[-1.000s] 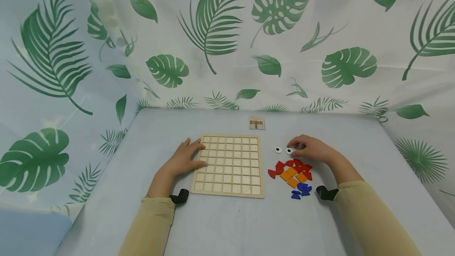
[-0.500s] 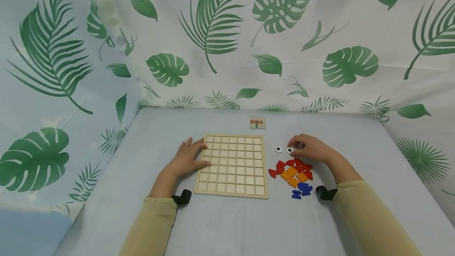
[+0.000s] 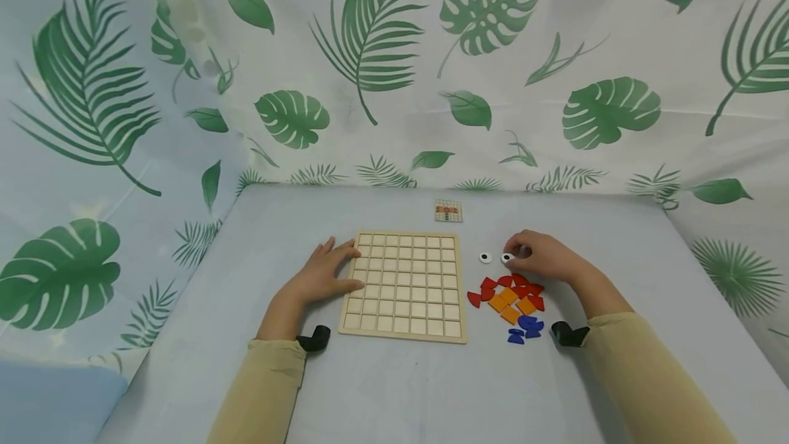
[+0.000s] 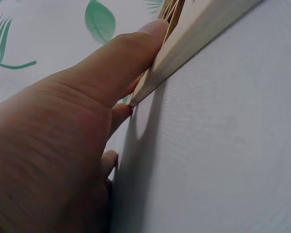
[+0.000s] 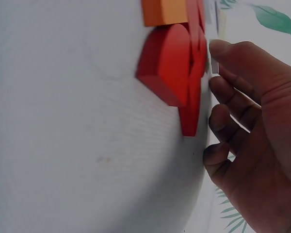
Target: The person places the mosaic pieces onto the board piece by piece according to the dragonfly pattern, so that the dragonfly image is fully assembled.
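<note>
My left hand (image 3: 323, 269) rests at the left edge of a wooden grid board (image 3: 403, 286). In the left wrist view, the thumb (image 4: 131, 56) lies on the board's rim and the other fingers reach along its side. To the right of the board, my right hand (image 3: 539, 255) pinches a white eye disc (image 3: 507, 258) with a black centre between thumb and fingertips. The disc looks slightly tilted; in the right wrist view only its thin white edge (image 5: 214, 65) shows. A second eye disc (image 3: 485, 257) lies just left of it.
Below the right hand lie several red wedge pieces (image 3: 474, 299), orange squares (image 3: 509, 314) and blue half-round pieces (image 3: 516, 340). A small pattern card (image 3: 448, 211) lies behind the board. Leaf-print cloth (image 3: 382, 142) stands behind the table (image 3: 394, 396).
The board and my left hand have shifted slightly to the right. The pinched eye disc has tilted and moved a little away from the other one.
</note>
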Motion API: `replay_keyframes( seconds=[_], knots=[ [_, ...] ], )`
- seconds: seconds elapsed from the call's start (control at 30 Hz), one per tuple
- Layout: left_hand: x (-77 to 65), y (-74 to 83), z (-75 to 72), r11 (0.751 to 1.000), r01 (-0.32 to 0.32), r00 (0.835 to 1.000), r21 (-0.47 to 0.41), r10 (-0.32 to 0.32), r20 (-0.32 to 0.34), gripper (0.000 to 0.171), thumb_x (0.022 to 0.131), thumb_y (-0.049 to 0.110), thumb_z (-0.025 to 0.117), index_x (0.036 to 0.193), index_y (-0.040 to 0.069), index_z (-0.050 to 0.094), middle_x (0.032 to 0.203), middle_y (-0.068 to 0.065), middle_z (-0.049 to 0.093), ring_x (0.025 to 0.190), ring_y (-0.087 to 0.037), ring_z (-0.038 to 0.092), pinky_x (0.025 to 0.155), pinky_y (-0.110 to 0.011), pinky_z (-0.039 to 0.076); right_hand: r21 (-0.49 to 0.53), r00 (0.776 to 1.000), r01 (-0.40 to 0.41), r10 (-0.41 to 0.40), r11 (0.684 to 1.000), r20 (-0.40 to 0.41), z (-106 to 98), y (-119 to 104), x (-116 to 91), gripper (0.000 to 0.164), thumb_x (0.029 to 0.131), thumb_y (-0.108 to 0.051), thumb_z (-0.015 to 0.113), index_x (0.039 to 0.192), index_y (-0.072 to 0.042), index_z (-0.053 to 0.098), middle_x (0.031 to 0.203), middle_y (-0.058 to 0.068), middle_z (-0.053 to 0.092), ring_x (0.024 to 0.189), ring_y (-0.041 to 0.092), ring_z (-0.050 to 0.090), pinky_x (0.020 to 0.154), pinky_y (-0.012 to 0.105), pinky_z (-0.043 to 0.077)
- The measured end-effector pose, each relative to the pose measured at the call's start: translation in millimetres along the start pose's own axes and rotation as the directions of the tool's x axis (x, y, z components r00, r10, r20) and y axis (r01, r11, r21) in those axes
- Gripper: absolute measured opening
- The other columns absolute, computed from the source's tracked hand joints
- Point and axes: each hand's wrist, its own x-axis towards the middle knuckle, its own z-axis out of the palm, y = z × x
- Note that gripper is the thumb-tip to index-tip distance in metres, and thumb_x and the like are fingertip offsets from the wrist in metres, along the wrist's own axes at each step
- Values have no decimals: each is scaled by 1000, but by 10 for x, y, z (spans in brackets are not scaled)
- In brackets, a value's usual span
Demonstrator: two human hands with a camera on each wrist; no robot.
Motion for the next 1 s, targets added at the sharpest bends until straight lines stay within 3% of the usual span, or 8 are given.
replay_keyframes(
  seconds=[0.33, 0.6, 1.0],
  knots=[
    [47, -5, 59, 999, 19, 999, 29, -18, -37, 64, 84, 55, 72, 135, 23, 51, 163, -3, 30, 154, -39, 7, 126, -54, 2, -2, 1000, -18, 18, 1000, -1, -53, -139, 52, 25, 91, -30, 70, 112, -19, 65, 103, 3, 64, 95, 22, 55, 82, 33, 55],
    [62, 16, 53, 999, 44, 998, 28, -43, -37, 63, 84, 54, 72, 134, 22, 51, 163, -6, 27, 154, -39, 6, 126, -54, 1, 5, 994, 101, -101, 995, -29, -83, -509, 216, 24, 91, -27, 72, 111, -16, 66, 99, 2, 65, 90, 21, 54, 73, 29, 50],
    [61, 34, 47, 998, 38, 999, 45, -36, -33, 61, 85, 55, 70, 131, 20, 50, 163, -8, 28, 153, -41, 7, 125, -56, 2, 61, 981, 195, -195, 979, 5, 58, -988, 506, 19, 92, -26, 70, 108, -16, 66, 101, 3, 64, 79, 20, 54, 63, 31, 49]
  ],
)
